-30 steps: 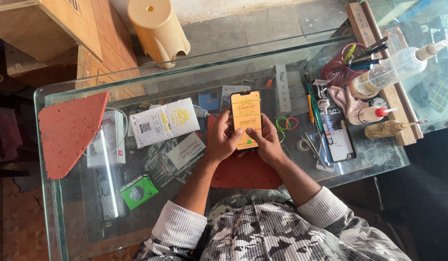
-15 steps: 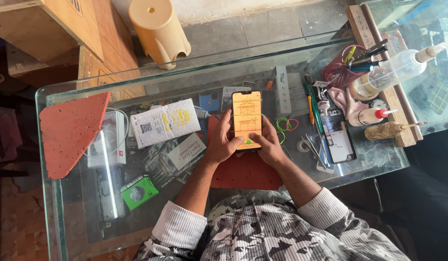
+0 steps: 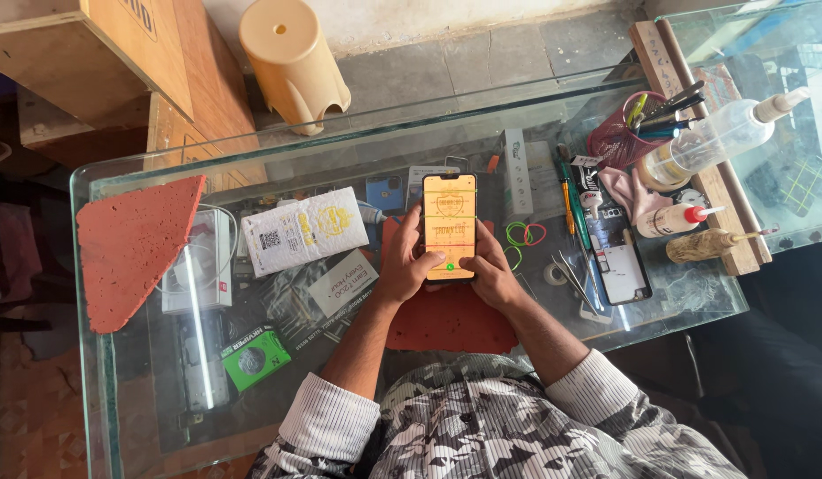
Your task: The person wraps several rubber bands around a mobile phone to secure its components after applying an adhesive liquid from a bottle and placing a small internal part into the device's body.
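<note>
Orange-lit phone (image 3: 450, 226) is being held upright over the middle of the glass counter (image 3: 118, 390), above a red mat (image 3: 446, 315). Left hand (image 3: 409, 264) is gripping the phone's left edge, thumb lying on the screen's lower part. Right hand (image 3: 489, 270) is clasping the lower right edge, thumb also touching the screen. White box (image 3: 304, 229) is sitting just left of the phone; rubber bands (image 3: 524, 234) are lying just right. Clear squeeze bottle (image 3: 712, 140) and pen cup (image 3: 625, 133) are sitting near the far right corner. Red foam sheet (image 3: 131, 244) is covering the left edge.
</note>
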